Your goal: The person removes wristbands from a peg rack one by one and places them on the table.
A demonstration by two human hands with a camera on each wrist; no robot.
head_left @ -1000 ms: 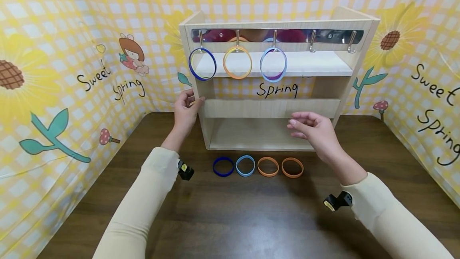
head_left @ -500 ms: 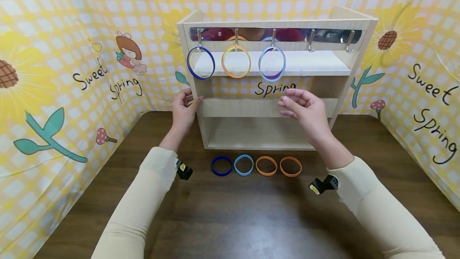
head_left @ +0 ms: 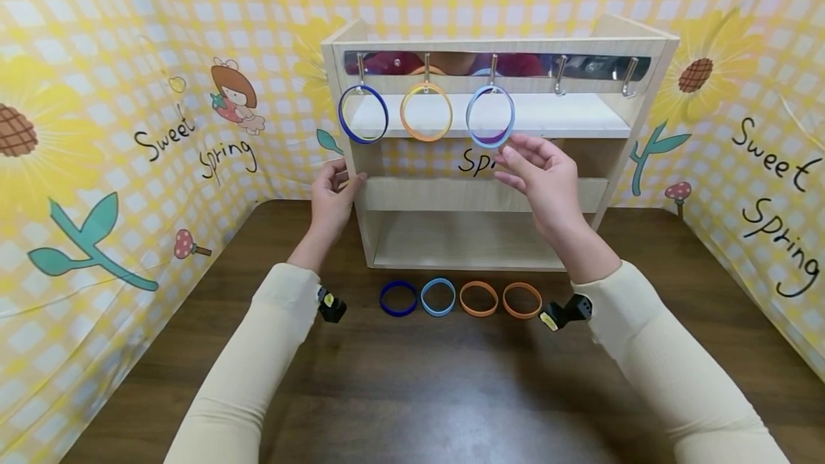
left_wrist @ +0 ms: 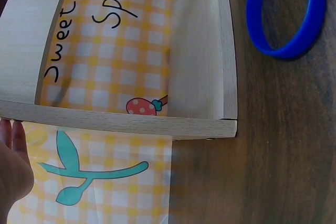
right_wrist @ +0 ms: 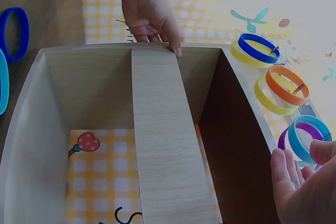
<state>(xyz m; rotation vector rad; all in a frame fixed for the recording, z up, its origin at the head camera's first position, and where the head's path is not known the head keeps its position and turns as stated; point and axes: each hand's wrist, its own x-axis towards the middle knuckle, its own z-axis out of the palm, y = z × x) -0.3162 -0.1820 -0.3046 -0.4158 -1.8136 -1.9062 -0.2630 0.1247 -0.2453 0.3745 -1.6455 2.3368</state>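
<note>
My left hand (head_left: 331, 199) holds the left side panel of a pale wooden shelf (head_left: 483, 195), thumb at the front edge. In the head view, my right hand (head_left: 548, 185) is raised with loosely bent fingers, its fingertips right at the lower right of a light blue wristband (head_left: 469, 117). That band hangs from the third hook with a purple wristband (right_wrist: 282, 139) behind it. In the right wrist view, the right thumb overlaps the light blue band. A dark blue wristband (head_left: 365, 142) hangs on the first hook and an orange one (head_left: 402, 117) on the second, each with a yellow band behind.
On the dark wooden table (head_left: 412, 378), a row in front of the shelf has a dark blue band (head_left: 383, 304), a light blue band (head_left: 423, 299) and two orange bands. Two bare hooks (head_left: 561, 76) are at the right of the metal strip. Yellow checked cloth (head_left: 277, 6) surrounds the table.
My right hand has risen and moved left from before the shelf's lower board to the hanging light blue wristband. The left hand stays on the side panel.
</note>
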